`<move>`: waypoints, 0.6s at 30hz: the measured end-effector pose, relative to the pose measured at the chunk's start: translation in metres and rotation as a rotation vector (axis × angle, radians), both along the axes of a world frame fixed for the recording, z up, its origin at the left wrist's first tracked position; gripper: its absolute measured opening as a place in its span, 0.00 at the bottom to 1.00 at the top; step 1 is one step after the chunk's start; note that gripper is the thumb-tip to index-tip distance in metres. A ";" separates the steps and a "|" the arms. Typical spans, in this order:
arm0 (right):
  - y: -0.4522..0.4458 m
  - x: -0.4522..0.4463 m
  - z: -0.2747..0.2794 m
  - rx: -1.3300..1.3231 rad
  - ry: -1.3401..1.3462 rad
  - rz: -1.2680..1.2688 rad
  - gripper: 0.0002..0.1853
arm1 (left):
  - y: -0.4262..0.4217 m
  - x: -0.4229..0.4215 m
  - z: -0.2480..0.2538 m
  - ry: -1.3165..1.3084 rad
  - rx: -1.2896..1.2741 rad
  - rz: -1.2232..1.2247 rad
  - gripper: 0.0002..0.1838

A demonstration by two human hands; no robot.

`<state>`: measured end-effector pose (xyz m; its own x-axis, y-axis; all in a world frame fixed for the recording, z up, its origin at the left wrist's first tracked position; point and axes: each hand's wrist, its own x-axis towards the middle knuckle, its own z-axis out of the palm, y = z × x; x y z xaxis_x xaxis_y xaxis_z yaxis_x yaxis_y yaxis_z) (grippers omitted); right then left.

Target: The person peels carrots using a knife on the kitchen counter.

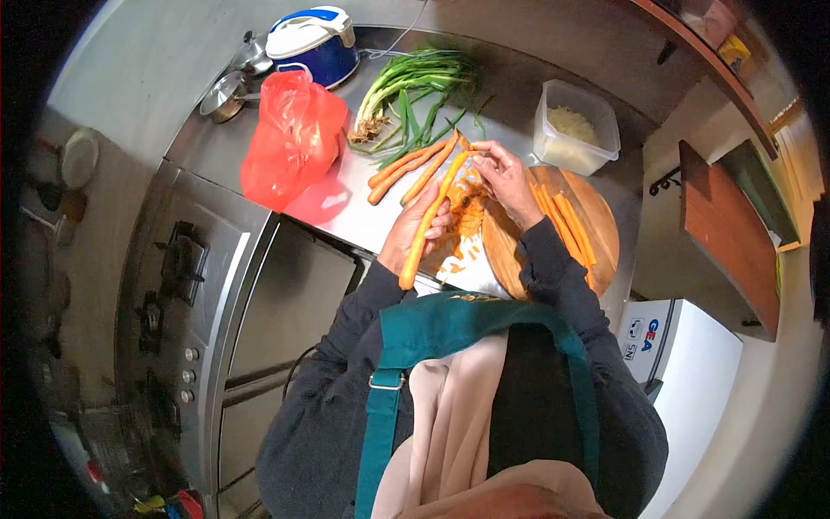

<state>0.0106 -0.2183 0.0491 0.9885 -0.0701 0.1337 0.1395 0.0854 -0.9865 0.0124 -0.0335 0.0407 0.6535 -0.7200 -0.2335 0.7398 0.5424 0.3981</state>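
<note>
My left hand (421,227) is wrapped round a peeled carrot (423,240), held at a slant with its thick end towards me. At the carrot's thin far end my right hand (510,182) is closed in a pinch; what sits between its fingers is too small to make out. Beneath the hands lies a heap of orange peelings (468,221), partly hidden by the left hand. Several unpeeled carrots (402,173) rest just beyond the left hand. On a round wooden board (598,212), partly under my right forearm, lie several peeled carrots (566,223).
Spring onions (419,82) lie at the back of the steel counter. A red plastic bag (292,143) and a blue-white rice cooker (313,48) stand to the left, near small metal pots (226,97). At right is a clear tub (576,130) with pale shreds. A gas stove (186,259) is at left.
</note>
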 end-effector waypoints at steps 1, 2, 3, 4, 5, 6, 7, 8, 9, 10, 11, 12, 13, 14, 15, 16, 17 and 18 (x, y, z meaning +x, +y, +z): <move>-0.001 0.000 -0.002 0.003 0.003 0.009 0.10 | -0.003 0.000 0.002 -0.023 0.060 0.053 0.14; -0.003 0.000 -0.006 -0.082 0.000 -0.011 0.13 | -0.003 0.004 -0.007 0.033 0.049 0.093 0.14; -0.003 0.000 -0.011 -0.165 -0.003 -0.030 0.15 | -0.004 0.007 -0.009 0.038 0.056 0.102 0.14; -0.001 0.000 -0.020 -0.158 0.002 -0.020 0.15 | -0.004 0.009 -0.011 0.010 0.006 0.105 0.16; 0.004 -0.002 -0.030 -0.349 -0.271 -0.051 0.18 | -0.003 0.012 -0.013 -0.018 -0.044 0.108 0.17; 0.007 -0.009 -0.030 -0.441 -0.408 -0.057 0.19 | -0.002 0.019 -0.023 0.009 -0.048 0.119 0.20; 0.013 -0.018 -0.023 -0.529 -0.546 -0.073 0.20 | -0.004 0.016 -0.016 0.012 -0.043 0.129 0.20; 0.014 -0.034 -0.015 -0.646 -0.408 0.048 0.22 | -0.008 0.012 -0.008 -0.075 0.079 0.229 0.19; 0.016 -0.046 -0.002 -0.761 -0.268 0.168 0.24 | -0.012 0.010 -0.003 -0.165 0.201 0.325 0.18; 0.017 -0.053 0.006 -0.758 -0.267 0.173 0.24 | -0.014 0.013 -0.006 -0.202 0.237 0.352 0.18; 0.019 -0.058 0.013 -0.728 -0.233 0.206 0.24 | -0.016 0.016 -0.009 -0.200 0.238 0.354 0.18; 0.018 -0.061 0.016 -0.698 -0.201 0.237 0.24 | -0.018 0.018 -0.006 -0.229 0.292 0.356 0.19; 0.016 -0.060 0.014 -0.697 -0.201 0.237 0.24 | -0.020 0.018 -0.004 -0.257 0.345 0.356 0.19; 0.013 -0.058 0.010 -0.719 -0.223 0.227 0.24 | -0.023 0.016 -0.001 -0.274 0.377 0.390 0.17; 0.011 -0.057 0.008 -0.741 -0.247 0.216 0.24 | -0.026 0.015 -0.002 -0.275 0.378 0.390 0.17; 0.010 -0.056 0.007 -0.741 -0.248 0.215 0.24 | -0.028 0.015 -0.002 -0.291 0.355 0.414 0.17; 0.009 -0.056 0.007 -0.751 -0.293 0.191 0.24 | -0.029 0.015 -0.002 -0.308 0.333 0.440 0.16; 0.008 -0.056 0.007 -0.761 -0.339 0.168 0.24 | -0.030 0.014 -0.002 -0.310 0.333 0.441 0.16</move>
